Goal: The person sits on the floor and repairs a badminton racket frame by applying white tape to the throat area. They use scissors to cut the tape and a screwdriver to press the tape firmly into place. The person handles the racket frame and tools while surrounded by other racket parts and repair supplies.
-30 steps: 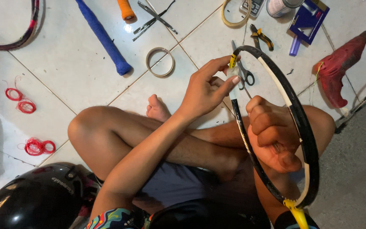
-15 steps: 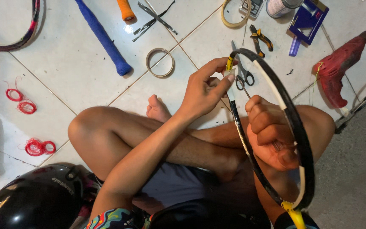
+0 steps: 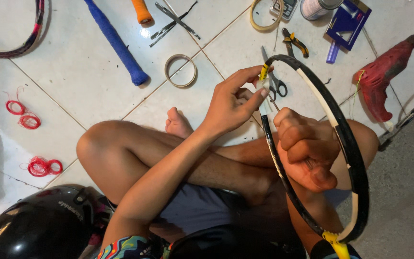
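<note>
Seen from above, cross-legged on a white tiled floor [image 3: 77, 91]: bare knees drawn up, an unstrung black racket frame [image 3: 346, 139] held over the lap, its hoop tilted, top rim over the tiles, yellow-marked base near the bottom edge of the view. Left hand [image 3: 233, 103] reaching across to the frame's upper left rim, thumb and fingertips pinched on a pale strip [image 3: 263, 86] just below a small yellow patch [image 3: 263, 73] on the rim. Right hand [image 3: 307, 153] inside the hoop, fingers curled into a closed fist against the frame's left side; whether anything lies within that fist, impossible to tell.

Scattered across the tiles beyond the hands: grey-handled scissors [image 3: 275, 79] directly behind the rim, yellow-handled pliers [image 3: 293, 43] just above, a flat ring of tape [image 3: 180, 70] to the left, a second, paler ring [image 3: 263, 17] near the top edge. Further left, a blue-wrapped racket handle [image 3: 116, 43] lying diagonally, an orange grip [image 3: 142, 10] and a pair of crossed metal tools [image 3: 173, 20] beside it. At far right, a red power tool [image 3: 384, 79] on its side; above it, a blue card packet [image 3: 348, 21] and a pale spool [image 3: 318, 7]. Along the left margin, another racket [image 3: 5, 45] with a red-and-white handle, plus three small coils of red string [image 3: 41, 166]. In the lower left corner, a glossy black helmet [image 3: 34, 225], touching the left knee.
</note>
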